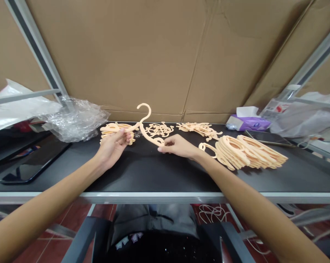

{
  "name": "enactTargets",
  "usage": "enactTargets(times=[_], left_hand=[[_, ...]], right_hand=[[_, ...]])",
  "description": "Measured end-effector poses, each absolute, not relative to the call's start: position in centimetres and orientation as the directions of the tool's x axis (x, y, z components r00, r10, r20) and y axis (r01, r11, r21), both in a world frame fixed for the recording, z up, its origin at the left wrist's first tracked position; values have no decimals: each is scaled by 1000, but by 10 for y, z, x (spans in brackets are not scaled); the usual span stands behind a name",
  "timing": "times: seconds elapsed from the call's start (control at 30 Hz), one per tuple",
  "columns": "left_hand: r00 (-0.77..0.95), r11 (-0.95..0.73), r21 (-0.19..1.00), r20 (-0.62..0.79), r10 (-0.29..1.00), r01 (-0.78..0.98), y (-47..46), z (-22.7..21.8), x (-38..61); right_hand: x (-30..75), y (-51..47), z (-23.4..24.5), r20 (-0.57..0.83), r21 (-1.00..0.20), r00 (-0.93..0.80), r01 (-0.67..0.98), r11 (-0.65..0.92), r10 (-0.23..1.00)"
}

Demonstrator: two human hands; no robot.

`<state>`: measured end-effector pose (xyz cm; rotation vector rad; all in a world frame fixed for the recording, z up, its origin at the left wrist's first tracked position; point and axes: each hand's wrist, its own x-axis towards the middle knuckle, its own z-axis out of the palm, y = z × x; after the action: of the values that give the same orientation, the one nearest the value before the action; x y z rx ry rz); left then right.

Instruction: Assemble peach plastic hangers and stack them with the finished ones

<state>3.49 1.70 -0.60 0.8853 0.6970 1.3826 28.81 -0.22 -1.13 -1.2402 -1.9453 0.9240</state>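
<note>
A cream plastic hanger (146, 133) with a curved hook at its top is held up over the black table, tilted down to the right. My left hand (112, 146) pinches its left arm, while my right hand (177, 146) grips the end of its right arm. Behind my left hand lies a stack of similar cream pieces (110, 128), partly hidden by it. Small cream hook pieces (160, 129) lie loose behind the hanger, with another pile of hooks (199, 128) farther right. Several stacked cream hanger parts (247, 151) rest to the right of my right forearm.
Crumpled clear plastic wrap (79, 118) and a dark flat device (35, 162) lie on the left. A purple tissue pack (248, 121) and a tablet-like device (267, 137) sit at the back right. Cardboard (126, 54) walls the rear; a metal rail (154, 197) edges the table's front.
</note>
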Motion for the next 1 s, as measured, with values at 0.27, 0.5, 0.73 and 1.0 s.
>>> enactTargets(times=[0.27, 0.5, 0.73, 1.0], left_hand=[[93, 10, 852, 45, 995, -523, 19, -9, 34], [168, 32, 870, 58, 984, -492, 18, -12, 35], [245, 22, 926, 77, 967, -376, 17, -18, 36], [285, -8, 960, 91, 954, -278, 13, -20, 39]], right_hand=[[290, 10, -26, 115, -990, -56, -91, 110, 992], [289, 12, -24, 179, -962, 61, -200, 188, 982], [290, 11, -19, 201, -935, 147, -266, 234, 969], [287, 8, -14, 222, -920, 136, -299, 254, 965]])
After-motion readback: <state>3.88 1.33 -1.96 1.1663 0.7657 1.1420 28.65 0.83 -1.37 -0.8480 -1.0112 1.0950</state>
